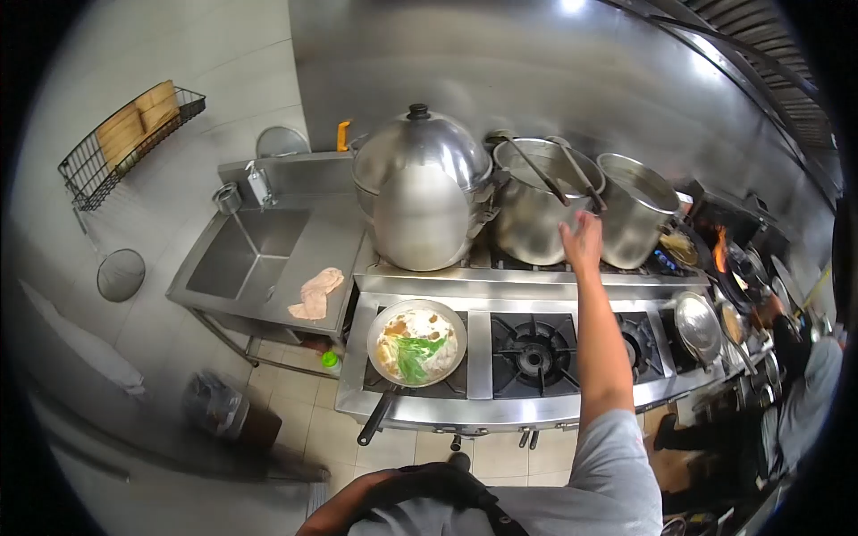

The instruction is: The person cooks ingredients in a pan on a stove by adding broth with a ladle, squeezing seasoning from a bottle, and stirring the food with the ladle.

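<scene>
My right hand (583, 238) reaches forward to the front of a tall steel pot (529, 223), close to the dark handle ends of two utensils (545, 174) that rest across its rim. Its fingers are partly bent, and whether they touch a handle cannot be made out. My left hand is out of sight; only part of that arm shows at the bottom edge. On the left front burner sits a frying pan (374, 344) holding white liquid, brown pieces and green leaves (413, 357), its black handle pointing toward me.
A large domed steamer (420, 219) and a second tall pot (626, 234) stand along the back. Left are a sink (255, 255) and a pinkish cloth (316, 293). At far right, another person (809, 393) works near a flame (719, 250).
</scene>
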`<state>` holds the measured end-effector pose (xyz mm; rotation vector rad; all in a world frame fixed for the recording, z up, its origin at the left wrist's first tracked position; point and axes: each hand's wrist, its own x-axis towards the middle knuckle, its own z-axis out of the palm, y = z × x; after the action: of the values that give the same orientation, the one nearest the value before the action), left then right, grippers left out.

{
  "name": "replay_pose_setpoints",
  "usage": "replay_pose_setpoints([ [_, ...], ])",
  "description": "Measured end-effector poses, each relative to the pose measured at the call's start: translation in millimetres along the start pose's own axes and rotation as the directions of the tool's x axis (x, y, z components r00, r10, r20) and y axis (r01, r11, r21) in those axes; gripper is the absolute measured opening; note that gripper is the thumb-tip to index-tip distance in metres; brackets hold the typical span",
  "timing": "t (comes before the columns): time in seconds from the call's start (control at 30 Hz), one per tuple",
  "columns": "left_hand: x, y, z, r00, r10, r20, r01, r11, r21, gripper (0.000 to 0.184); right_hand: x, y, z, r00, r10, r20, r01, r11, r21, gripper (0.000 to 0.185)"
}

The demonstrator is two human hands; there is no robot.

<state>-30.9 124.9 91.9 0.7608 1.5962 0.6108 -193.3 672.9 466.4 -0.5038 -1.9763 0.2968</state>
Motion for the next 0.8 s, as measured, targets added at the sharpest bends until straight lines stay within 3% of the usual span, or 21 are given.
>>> replay_pose_setpoints([
  [0.07, 5.2, 4.4, 3.9, 0.999, -0.003, -0.035, 0.002, 0.999, -0.034, 0.042, 39.4, -10.5, 17.6, 0.988, 0.106, 0.113, -0.096, 0.991, -0.088, 0.052],
  [0.17, 9.4, 7.1, 12.3, 0.997, -0.017, -0.071, 0.011, 0.997, -0.078, 0.041, 69.9, -0.3, 59.1, 0.931, 0.250, 0.265, -0.194, 0.956, -0.219, 0.052],
  [0.3, 13.9, 4.7, 26.5, 0.992, -0.020, -0.123, 0.005, 0.993, -0.117, 0.040, 86.8, -3.6, 84.6, 0.877, 0.259, 0.405, -0.140, 0.943, -0.302, 0.047],
  [0.4, 11.3, 3.5, 38.2, 0.987, -0.019, -0.157, -0.001, 0.992, -0.125, 0.039, 104.8, -1.5, 104.9, 0.777, 0.237, 0.584, -0.124, 0.966, -0.227, 0.041],
  [0.5, 7.4, -3.0, 48.6, 0.983, -0.021, -0.183, 0.000, 0.993, -0.114, 0.038, 131.0, 51.0, 173.2, 0.787, 0.037, 0.616, 0.078, 0.984, -0.159, 0.039],
  [0.57, 6.4, -10.2, 53.5, 0.978, -0.016, -0.210, -0.003, 0.996, -0.088, 0.038, 130.4, 44.7, 180.5, 0.761, 0.145, 0.632, -0.233, 0.971, 0.057, 0.034],
  [0.6, 7.2, -14.2, 56.0, 0.975, -0.007, -0.224, -0.007, 0.998, -0.059, 0.037, 130.1, 40.0, 171.1, 0.685, 0.281, 0.672, -0.568, 0.784, 0.251, 0.031],
  [0.63, 9.1, -20.2, 57.4, 0.971, 0.002, -0.241, -0.007, 1.000, -0.021, 0.037, 124.4, 21.4, 148.6, 0.565, 0.374, 0.736, -0.803, 0.453, 0.386, 0.028],
  [0.73, 18.3, -34.9, 57.6, 0.961, 0.006, -0.278, -0.017, 0.999, -0.037, 0.036, 83.7, -27.9, 90.3, 0.584, 0.340, 0.737, -0.810, 0.313, 0.497, 0.026],
  [0.8, 19.0, -36.2, 62.1, 0.974, -0.030, -0.224, -0.074, 0.894, -0.443, 0.035, 49.0, -38.4, 60.2, 0.630, 0.194, 0.752, -0.777, 0.177, 0.604, 0.027],
])
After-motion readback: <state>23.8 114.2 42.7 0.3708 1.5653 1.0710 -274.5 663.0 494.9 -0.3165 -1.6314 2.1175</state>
